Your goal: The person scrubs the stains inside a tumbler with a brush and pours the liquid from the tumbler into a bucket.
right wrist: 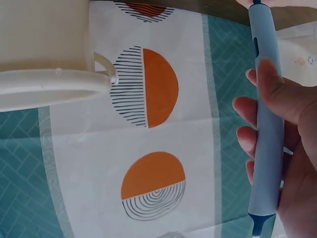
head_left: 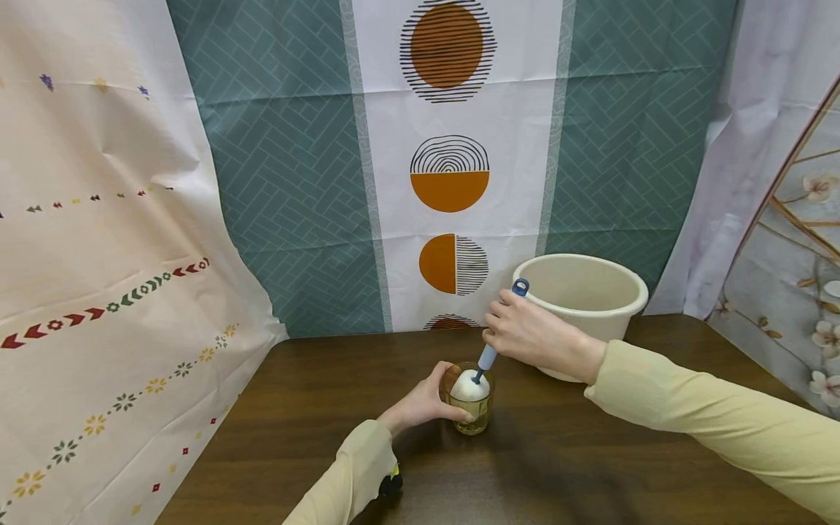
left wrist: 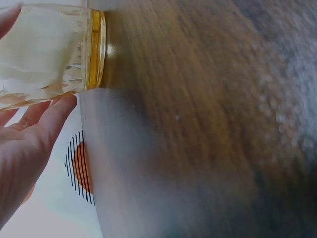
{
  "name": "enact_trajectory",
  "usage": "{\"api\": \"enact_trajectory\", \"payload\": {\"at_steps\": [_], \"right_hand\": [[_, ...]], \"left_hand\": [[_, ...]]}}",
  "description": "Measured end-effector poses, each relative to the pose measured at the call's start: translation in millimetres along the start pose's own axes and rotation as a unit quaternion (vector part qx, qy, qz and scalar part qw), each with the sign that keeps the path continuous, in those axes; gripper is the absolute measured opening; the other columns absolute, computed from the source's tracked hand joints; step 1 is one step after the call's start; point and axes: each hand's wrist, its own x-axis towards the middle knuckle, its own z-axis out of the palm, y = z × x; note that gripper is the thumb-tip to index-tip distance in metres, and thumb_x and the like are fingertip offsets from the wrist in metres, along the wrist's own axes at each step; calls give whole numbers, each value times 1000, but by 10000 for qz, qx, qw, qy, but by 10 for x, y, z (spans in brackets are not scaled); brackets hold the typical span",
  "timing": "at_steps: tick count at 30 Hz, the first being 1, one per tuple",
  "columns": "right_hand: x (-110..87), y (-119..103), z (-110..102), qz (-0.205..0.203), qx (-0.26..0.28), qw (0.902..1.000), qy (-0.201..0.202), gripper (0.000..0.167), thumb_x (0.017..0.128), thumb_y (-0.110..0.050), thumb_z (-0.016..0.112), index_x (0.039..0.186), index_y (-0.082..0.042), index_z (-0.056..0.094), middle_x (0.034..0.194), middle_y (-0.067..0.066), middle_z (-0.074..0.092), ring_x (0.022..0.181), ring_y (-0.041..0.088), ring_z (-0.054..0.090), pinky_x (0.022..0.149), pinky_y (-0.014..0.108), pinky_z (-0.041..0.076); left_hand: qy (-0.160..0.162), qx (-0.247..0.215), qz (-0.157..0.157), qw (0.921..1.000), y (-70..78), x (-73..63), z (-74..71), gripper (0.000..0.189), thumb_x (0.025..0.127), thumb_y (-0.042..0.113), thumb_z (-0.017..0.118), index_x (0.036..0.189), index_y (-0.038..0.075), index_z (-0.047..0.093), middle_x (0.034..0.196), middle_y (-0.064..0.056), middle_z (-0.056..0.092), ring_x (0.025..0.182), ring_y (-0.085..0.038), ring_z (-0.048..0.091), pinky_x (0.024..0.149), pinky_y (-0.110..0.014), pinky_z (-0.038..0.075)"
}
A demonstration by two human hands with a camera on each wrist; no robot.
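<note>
An amber glass (head_left: 474,423) is upright at the middle of the table, and it appears on its side in the left wrist view. My left hand (head_left: 425,400) grips it from the left, thumb in front and fingers behind. Inside the glass sits the white sponge head (head_left: 467,386) of a bottle brush, its tip hidden by the wall. My right hand (head_left: 534,332) holds the brush by its blue handle (right wrist: 267,163), fingers wrapped round it. The handle slants up and to the right, its looped end (head_left: 520,286) above the fist.
A cream plastic bucket (head_left: 580,313) stands behind my right forearm. The dark wooden table (head_left: 295,430) runs back to a teal and white curtain (head_left: 295,182). Patterned cloths hang at the left and right. A small black device (head_left: 390,485) is at my left wrist.
</note>
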Motion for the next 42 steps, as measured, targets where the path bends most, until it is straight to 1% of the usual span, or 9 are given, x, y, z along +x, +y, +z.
{"api": "enact_trajectory", "payload": {"at_steps": [5,11,17,21,29,33,37,42], "right_hand": [[-11,50,-26,165,67,9998,-58,4,77,-22,68,80,-20,68,69,2,52,67,22,44,66,35,32],[-19,67,-41,341,167,9992,-138,4,76,-22,70,78,-19,68,68,4,51,67,22,46,67,36,33],[-4,59,-61,506,102,9986,-84,5,76,-19,70,72,-17,67,65,5,50,64,22,45,65,35,32],[3,66,-85,548,29,9984,-170,5,76,-18,70,72,-16,67,66,6,52,64,23,44,65,36,32],[12,80,-111,480,-41,9984,-292,7,76,-18,69,70,-15,67,66,6,53,66,23,44,66,37,31],[42,90,-132,399,-60,9986,-331,10,78,-19,69,69,-15,66,66,5,53,66,22,43,67,37,30],[69,106,-150,290,-84,9988,-380,10,78,-18,69,70,-15,67,67,4,53,66,22,42,68,36,29],[85,135,-155,275,-32,9987,-435,12,78,-18,69,67,-16,65,66,3,53,66,21,43,68,37,29]], "left_hand": [[27,94,-115,9999,6,-2,-8,67,69,23,79,119,15,36,106,0,52,95,-15,51,81,-34,39],[51,198,-143,9997,5,-1,-16,67,69,23,79,120,14,36,107,0,51,96,-16,50,82,-35,38],[57,219,-184,9996,1,-3,-22,67,69,21,79,120,13,36,107,-1,51,96,-17,49,83,-37,38],[73,267,-243,9993,6,-8,-21,68,69,22,79,122,15,35,109,0,50,99,-17,48,85,-39,36],[27,225,-211,9995,17,-13,-16,69,70,24,79,122,15,35,114,1,49,104,-16,47,87,-41,36],[15,218,-184,9996,15,-17,-17,68,70,23,78,121,15,35,113,1,50,103,-16,48,86,-40,36],[-22,199,-175,9996,15,-13,-17,67,71,22,78,121,14,35,112,1,50,103,-15,47,85,-40,37],[-30,244,-203,9995,22,-10,-22,67,71,22,77,122,14,35,112,1,49,103,-15,47,85,-40,36]]}}
